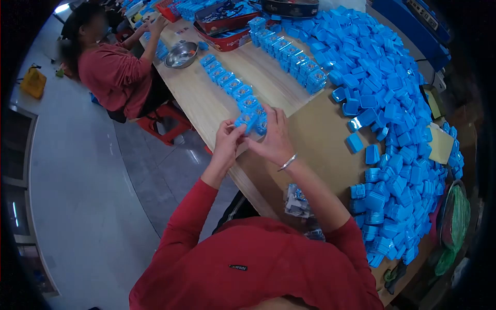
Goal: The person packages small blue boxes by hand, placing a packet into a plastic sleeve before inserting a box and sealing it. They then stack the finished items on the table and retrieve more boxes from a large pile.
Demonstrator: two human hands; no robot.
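My left hand [228,143] pinches a small blue plastic box [247,120] with a printed picture on its top, just above the table edge. Around the near end of a row of similar boxes [226,79] curves my right hand [275,138], its thumb close to my left fingertips. The fingers of that hand grip a blue box [261,125] at the row's end; its far side is partly hidden. A silver bracelet [288,162] circles my right wrist. The row runs away from me along the wooden table [195,98].
A large heap of blue boxes [385,98] covers the right side. A second row of stacked boxes [289,57] stands beyond. Printed packets [297,201] lie near my right forearm. A metal bowl [181,55] and red tin [225,40] sit farther off. A co-worker [116,67] sits at left.
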